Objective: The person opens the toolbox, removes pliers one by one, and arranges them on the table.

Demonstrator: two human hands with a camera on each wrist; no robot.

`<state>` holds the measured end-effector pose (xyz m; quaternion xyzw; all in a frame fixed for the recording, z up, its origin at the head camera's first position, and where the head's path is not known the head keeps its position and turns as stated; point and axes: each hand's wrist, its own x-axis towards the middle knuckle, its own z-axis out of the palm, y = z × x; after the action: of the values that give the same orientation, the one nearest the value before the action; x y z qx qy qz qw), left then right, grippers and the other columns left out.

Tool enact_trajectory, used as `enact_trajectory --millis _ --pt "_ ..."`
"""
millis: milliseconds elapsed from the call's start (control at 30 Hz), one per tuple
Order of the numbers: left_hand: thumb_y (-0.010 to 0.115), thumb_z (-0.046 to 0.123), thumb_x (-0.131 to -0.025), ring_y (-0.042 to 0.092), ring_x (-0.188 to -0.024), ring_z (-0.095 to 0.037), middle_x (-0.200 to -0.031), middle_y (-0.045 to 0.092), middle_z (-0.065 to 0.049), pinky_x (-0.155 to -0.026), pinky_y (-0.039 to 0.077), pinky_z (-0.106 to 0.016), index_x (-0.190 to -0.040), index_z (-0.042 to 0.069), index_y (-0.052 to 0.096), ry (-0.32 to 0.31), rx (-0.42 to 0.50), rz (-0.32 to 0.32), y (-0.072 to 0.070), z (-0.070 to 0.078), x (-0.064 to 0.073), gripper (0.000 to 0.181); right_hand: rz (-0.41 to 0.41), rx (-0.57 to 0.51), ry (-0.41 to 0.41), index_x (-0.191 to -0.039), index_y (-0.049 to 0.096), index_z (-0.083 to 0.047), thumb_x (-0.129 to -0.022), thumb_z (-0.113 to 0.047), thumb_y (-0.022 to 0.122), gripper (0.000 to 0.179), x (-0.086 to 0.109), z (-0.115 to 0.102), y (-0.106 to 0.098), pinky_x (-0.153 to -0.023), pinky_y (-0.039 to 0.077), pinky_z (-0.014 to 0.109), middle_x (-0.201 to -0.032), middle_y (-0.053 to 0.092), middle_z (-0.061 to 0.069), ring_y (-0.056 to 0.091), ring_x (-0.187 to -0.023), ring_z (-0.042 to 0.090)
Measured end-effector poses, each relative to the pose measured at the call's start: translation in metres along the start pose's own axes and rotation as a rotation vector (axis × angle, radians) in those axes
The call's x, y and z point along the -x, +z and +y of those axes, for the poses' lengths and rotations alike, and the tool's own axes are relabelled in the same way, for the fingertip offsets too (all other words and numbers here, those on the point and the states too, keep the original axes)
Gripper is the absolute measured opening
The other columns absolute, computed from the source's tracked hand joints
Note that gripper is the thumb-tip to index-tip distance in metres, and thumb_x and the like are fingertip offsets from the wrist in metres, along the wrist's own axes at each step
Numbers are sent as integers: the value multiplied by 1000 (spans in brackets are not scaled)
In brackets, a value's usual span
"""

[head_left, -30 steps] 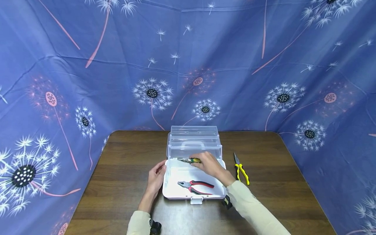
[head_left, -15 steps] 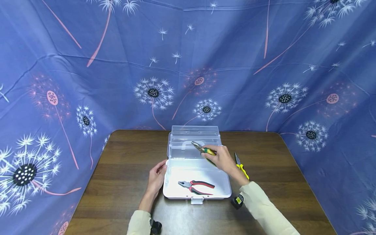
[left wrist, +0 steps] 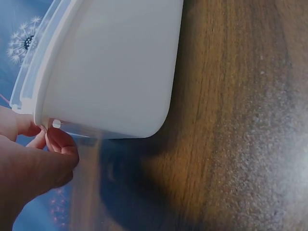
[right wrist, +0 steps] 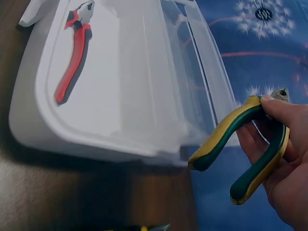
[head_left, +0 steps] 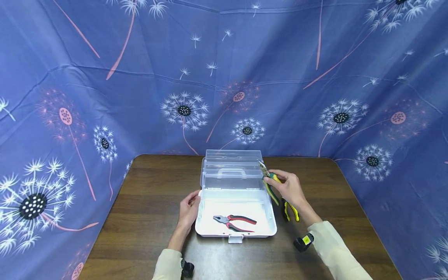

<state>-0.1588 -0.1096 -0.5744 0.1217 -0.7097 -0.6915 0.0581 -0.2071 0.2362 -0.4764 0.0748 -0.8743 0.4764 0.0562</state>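
Note:
My right hand (head_left: 287, 187) holds a pair of pliers with green-and-yellow handles (right wrist: 224, 134) just off the right side of the white toolbox (head_left: 238, 235). Their handles are spread apart, and the metal nose (head_left: 263, 168) points up and away. With curled fingers, my left hand (left wrist: 38, 159) pinches the rim at the toolbox's left back corner. Inside the box lie combination pliers with red-and-black handles (head_left: 235, 222), seen in the right wrist view too. The toolbox's clear lid (head_left: 231, 181) stands open at the back.
Needle-nose pliers with yellow-and-black handles (head_left: 292, 212) lie on the wooden table (head_left: 157, 186) right of the box, partly hidden by my right hand. A white latch (head_left: 235, 239) sticks out at the box's front. A blue dandelion-print cloth (head_left: 287, 97) hangs behind.
My right hand has lifted the green-and-yellow pliers out of the back of the toolbox and carried them right, past its side. My left hand has stayed at the rim.

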Motion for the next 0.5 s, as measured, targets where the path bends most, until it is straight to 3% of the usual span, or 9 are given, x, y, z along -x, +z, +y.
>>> enact_trajectory --millis 67,233,500 --pt "57 3 -102 63 -94 -14 -118 69 -24 -77 48 -17 -129 -10 65 -10 -3 21 2 1 -1 31 15 -33 50 -128 71 -5 -92 -28 80 43 3 7 -7 -49 46 26 -87 75 12 62 -62 17" --pt "58 3 -99 59 -87 -8 -114 71 -20 -75 47 -17 -125 -8 68 -37 -9 64 5 1 -4 30 28 -126 160 -133 67 -3 -93 -31 79 50 8 24 -23 -56 55 28 -94 76 17 71 -70 16" --pt "59 5 -101 60 -94 -11 -117 70 -21 -78 48 -18 -126 -8 67 -53 -4 73 4 2 -3 30 47 -247 202 -136 60 8 -94 -21 77 54 11 53 -41 -75 60 31 -104 78 8 76 -85 21"
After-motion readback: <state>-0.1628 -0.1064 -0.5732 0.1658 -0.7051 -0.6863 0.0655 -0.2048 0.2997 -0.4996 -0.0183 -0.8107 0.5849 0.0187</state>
